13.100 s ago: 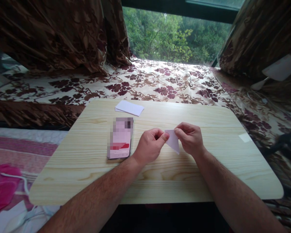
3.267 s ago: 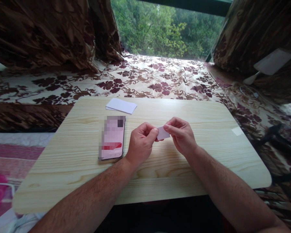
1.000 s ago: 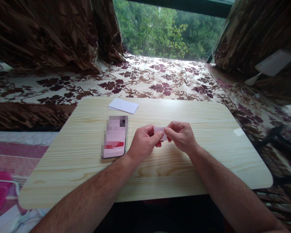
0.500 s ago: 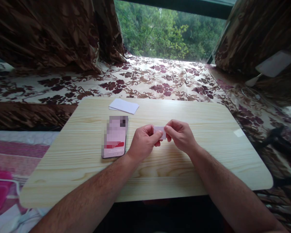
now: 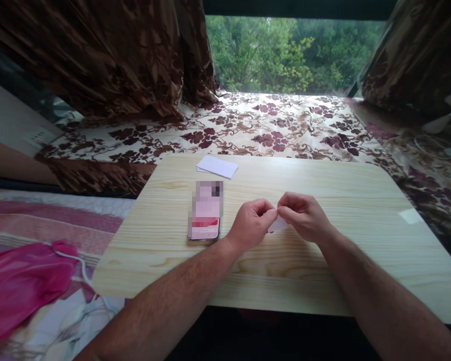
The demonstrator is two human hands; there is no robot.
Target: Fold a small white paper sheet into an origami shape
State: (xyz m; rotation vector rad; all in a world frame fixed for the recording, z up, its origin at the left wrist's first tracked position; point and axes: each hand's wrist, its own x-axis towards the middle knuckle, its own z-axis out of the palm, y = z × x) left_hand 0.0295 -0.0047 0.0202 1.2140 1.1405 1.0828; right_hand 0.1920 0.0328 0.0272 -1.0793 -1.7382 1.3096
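Above the middle of the wooden table (image 5: pixel 165 271), a small white piece of paper (image 5: pixel 277 224) is pinched between my two hands. My left hand (image 5: pixel 252 223) grips its upper left edge with thumb and forefinger. At the upper right edge my right hand (image 5: pixel 302 215) pinches it too, the fingertips of both hands nearly touching. Most of the paper is hidden behind the fingers. To the left of my left hand lies a phone (image 5: pixel 206 210) with its screen lit, partly blurred out. Beyond the phone rests a small stack of white paper sheets (image 5: pixel 218 166).
A white scrap (image 5: pixel 410 216) lies near the table's right edge. Left of the table, a pink cloth (image 5: pixel 30 281) and a white cable (image 5: pixel 83 268) rest on a striped bedspread. Behind is a ledge covered in flowered fabric (image 5: pixel 270 125), below a window. A lamp (image 5: pixel 441 120) stands far right.
The view has turned left, so everything appears further right. Both hands have drawn their fingertips together at the paper's top edge, and the paper now hangs lower between them.
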